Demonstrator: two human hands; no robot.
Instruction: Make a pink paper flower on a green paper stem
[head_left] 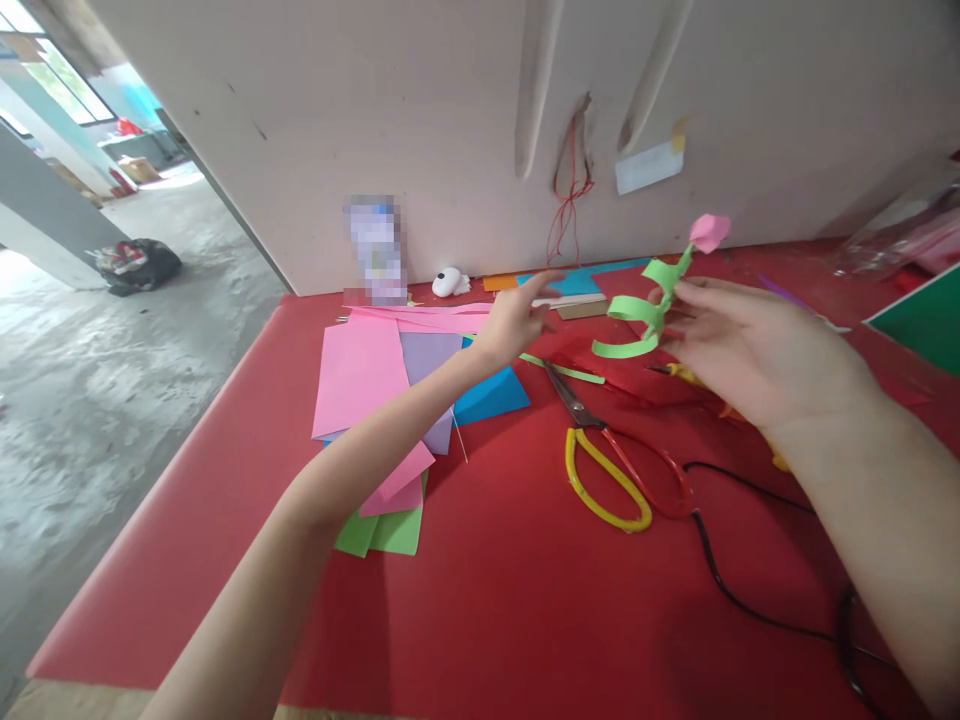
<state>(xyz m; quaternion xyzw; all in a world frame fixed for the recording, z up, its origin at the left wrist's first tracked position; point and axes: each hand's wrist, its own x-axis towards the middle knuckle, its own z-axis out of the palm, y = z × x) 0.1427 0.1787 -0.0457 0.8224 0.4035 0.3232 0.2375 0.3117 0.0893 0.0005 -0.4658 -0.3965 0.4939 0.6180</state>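
Note:
My right hand (750, 345) pinches a paper flower by its green stem, raised above the table. The flower has a small pink bloom (709, 233) and curling light-green paper strips (634, 308) down its side. My left hand (517, 318) reaches over the back of the papers, its fingers apart and holding nothing that I can see. Scissors (581, 415) with one yellow and one red handle lie between my hands, blades partly open. Near their tips is a narrow green paper strip (574, 372). Pink paper (360, 375), purple paper (435, 365) and blue paper (491, 395) overlap beneath my left arm.
Below my right hand lies a yellow-and-orange tool (684, 374), mostly hidden; a black cord (720, 585) runs nearby. A phone-like blurred object (377, 250) leans on the white panel (450, 120) behind. Beside it sits a small white figure (450, 282). The red table (480, 600) ends at left.

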